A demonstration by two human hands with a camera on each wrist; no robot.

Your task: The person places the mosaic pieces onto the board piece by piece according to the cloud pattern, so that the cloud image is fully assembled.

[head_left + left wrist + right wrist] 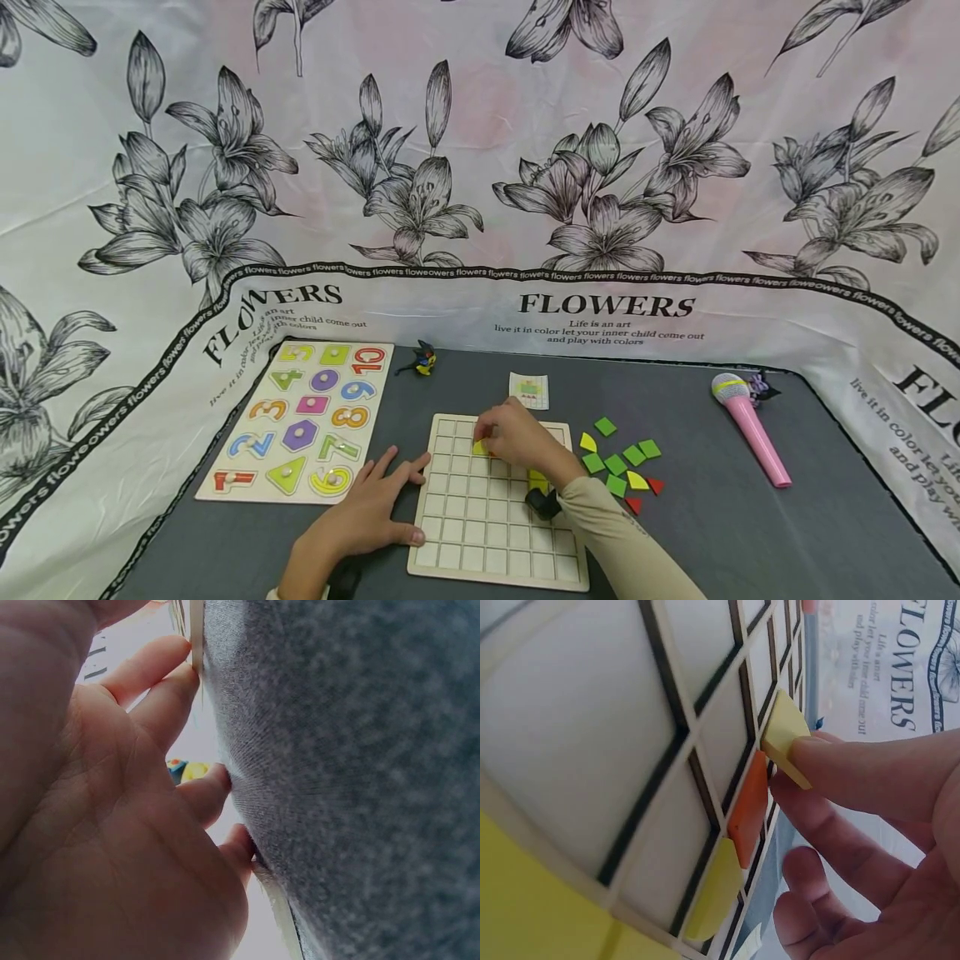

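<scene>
In the head view the right hand (513, 437) covers the upper middle cells of the wooden grid board (491, 533), so only a corner of the yellow quarter-circle tile (480, 448) shows under the fingers. The right wrist view shows it plainly: the tile (784, 735) is pinched at its edge between curled fingertips (832, 761) and tilted over a cell, just beside an orange tile (748, 808) already seated. The left hand (367, 512) lies flat with straight fingers on the grey table (750, 542), thumb and fingertips touching the board's left edge; the left wrist view is filled by palm (112, 847) and cloth. Loose green, yellow and red tiles (621, 462) lie right of the board, near it; most grid cells are bare.
</scene>
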